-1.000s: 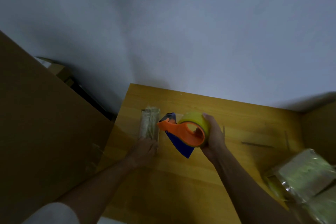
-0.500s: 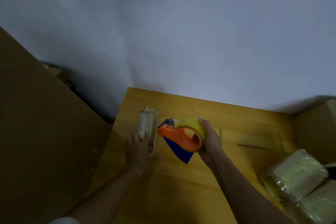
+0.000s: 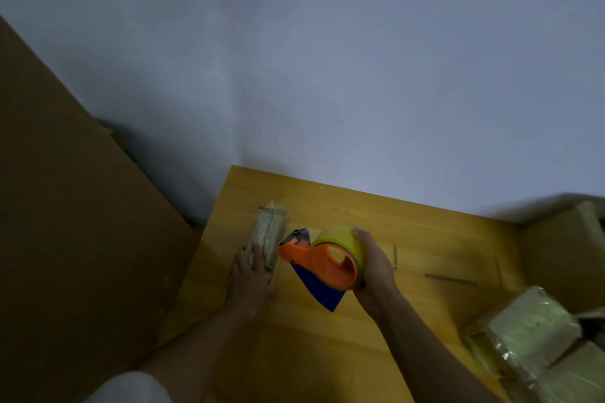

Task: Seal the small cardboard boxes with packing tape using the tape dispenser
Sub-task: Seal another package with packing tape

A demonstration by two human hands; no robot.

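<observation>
A small cardboard box [image 3: 270, 232], narrow and wrapped in shiny tape, lies on the wooden table [image 3: 425, 232] near its left edge. My left hand [image 3: 249, 278] presses down flat on the box's near end. My right hand [image 3: 373, 267] grips an orange tape dispenser [image 3: 322, 260] with a yellow tape roll, held just right of the box, its nose touching or nearly touching the box's side. A blue piece [image 3: 322, 291] lies under the dispenser.
Several tape-wrapped boxes [image 3: 530, 334] are piled at the table's right front. A large brown cardboard sheet [image 3: 72, 239] leans at the left. Another cardboard box [image 3: 569, 249] stands at the right edge. A white wall rises behind the table.
My left hand has slid forward from the box's near end onto its top. The dispenser has stayed beside the box, shifting slightly toward it.
</observation>
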